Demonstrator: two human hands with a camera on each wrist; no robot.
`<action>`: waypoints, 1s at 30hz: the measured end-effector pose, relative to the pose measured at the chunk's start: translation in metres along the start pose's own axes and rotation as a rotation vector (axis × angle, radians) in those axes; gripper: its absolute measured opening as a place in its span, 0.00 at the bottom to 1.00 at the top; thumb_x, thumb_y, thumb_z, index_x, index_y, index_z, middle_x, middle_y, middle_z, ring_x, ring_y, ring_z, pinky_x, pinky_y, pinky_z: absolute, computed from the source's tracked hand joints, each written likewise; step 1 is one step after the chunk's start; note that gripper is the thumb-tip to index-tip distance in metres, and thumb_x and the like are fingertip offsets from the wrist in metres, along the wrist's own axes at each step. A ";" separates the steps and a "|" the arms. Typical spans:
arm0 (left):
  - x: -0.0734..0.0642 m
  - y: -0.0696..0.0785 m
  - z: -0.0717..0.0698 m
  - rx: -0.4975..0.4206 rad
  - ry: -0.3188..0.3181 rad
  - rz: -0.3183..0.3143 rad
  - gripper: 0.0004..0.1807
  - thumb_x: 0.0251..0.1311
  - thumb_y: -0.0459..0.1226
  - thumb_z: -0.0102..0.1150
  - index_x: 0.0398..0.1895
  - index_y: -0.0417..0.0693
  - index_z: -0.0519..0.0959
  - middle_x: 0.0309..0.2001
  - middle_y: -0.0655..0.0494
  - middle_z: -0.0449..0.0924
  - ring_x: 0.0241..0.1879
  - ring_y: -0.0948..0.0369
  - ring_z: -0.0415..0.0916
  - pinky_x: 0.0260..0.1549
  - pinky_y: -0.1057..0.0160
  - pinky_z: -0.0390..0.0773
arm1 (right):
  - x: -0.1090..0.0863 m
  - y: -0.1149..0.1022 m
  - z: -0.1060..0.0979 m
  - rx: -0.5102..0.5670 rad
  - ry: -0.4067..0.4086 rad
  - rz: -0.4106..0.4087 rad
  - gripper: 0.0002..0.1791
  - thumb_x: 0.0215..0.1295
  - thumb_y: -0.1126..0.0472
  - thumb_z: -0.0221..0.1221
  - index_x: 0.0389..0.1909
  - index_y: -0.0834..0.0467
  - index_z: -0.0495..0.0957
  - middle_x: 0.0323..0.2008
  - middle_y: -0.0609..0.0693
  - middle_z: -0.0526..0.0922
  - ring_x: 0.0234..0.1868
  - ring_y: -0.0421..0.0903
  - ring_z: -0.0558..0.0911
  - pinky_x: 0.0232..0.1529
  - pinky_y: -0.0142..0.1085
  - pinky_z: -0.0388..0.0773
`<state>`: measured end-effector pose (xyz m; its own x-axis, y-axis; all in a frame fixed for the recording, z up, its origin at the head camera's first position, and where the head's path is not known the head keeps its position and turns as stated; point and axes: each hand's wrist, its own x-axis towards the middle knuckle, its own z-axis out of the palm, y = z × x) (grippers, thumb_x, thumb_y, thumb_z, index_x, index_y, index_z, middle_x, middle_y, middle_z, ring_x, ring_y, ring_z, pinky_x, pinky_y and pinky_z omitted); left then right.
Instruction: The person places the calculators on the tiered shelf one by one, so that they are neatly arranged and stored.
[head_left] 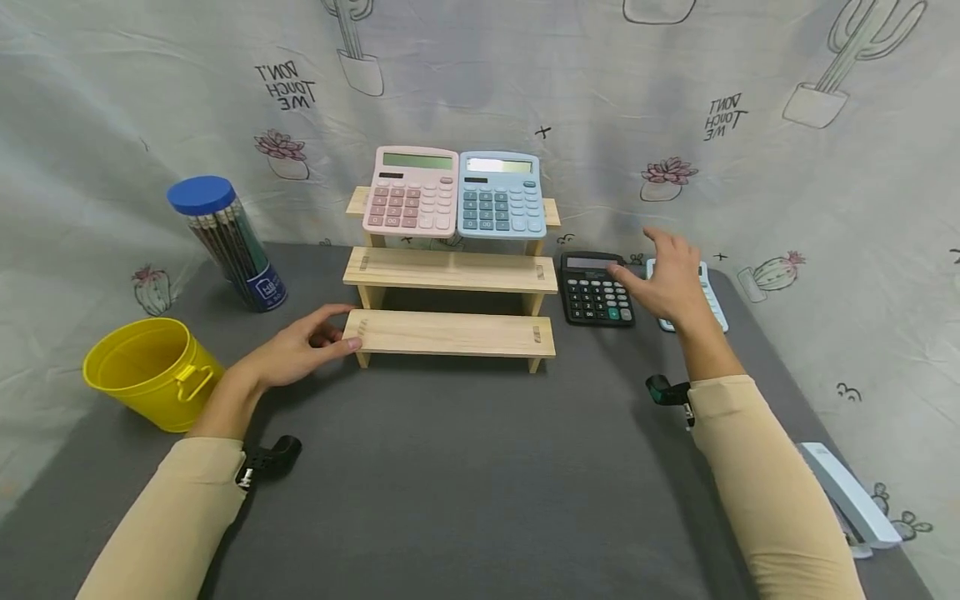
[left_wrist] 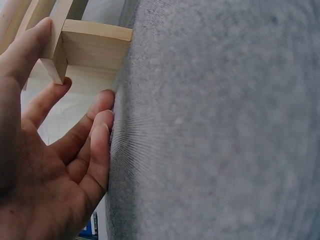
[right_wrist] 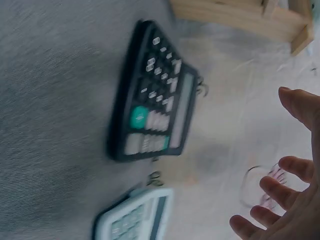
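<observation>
A three-step wooden rack (head_left: 450, 333) stands at the back of the grey table. At its lower left end is my left hand (head_left: 288, 350); in the left wrist view the thumb and index finger pinch the end of the wood (left_wrist: 95, 37). On the top step lean a pink calculator (head_left: 411, 204) and a blue calculator (head_left: 501, 200) side by side. My right hand (head_left: 670, 282), fingers spread and holding nothing, hovers near a black calculator (head_left: 596, 302) and a pale blue-white calculator (head_left: 711, 300), partly hidden behind the hand.
A yellow bucket (head_left: 161, 392) stands beside the left forearm. Behind it, a blue-lidded tube of pencils (head_left: 236, 246) tilts in the view. At the right table edge lies a light-blue stapler (head_left: 851, 492). A printed cloth (head_left: 480, 83) hangs behind the table.
</observation>
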<state>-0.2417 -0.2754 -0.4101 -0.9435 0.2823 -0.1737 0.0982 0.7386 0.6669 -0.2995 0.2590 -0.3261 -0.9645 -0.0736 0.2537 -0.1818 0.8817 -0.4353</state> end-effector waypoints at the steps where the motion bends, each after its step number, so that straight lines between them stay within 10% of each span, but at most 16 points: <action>1: 0.000 0.000 0.000 -0.002 -0.001 0.002 0.42 0.69 0.64 0.56 0.80 0.61 0.56 0.59 0.42 0.77 0.55 0.48 0.75 0.46 0.53 0.74 | -0.001 0.005 0.001 0.003 -0.005 0.001 0.47 0.69 0.45 0.62 0.78 0.66 0.54 0.74 0.73 0.57 0.72 0.72 0.56 0.69 0.66 0.50; 30: -0.002 0.001 -0.003 0.001 -0.012 -0.016 0.43 0.69 0.63 0.56 0.80 0.59 0.56 0.59 0.42 0.76 0.54 0.48 0.75 0.47 0.52 0.73 | -0.005 0.082 0.019 -0.112 -0.102 0.244 0.56 0.66 0.40 0.63 0.81 0.63 0.44 0.74 0.77 0.48 0.70 0.80 0.50 0.62 0.75 0.52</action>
<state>-0.2404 -0.2770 -0.4063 -0.9409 0.2783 -0.1932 0.0838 0.7438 0.6631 -0.3134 0.3231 -0.3792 -0.9925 0.1055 0.0624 0.0748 0.9247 -0.3733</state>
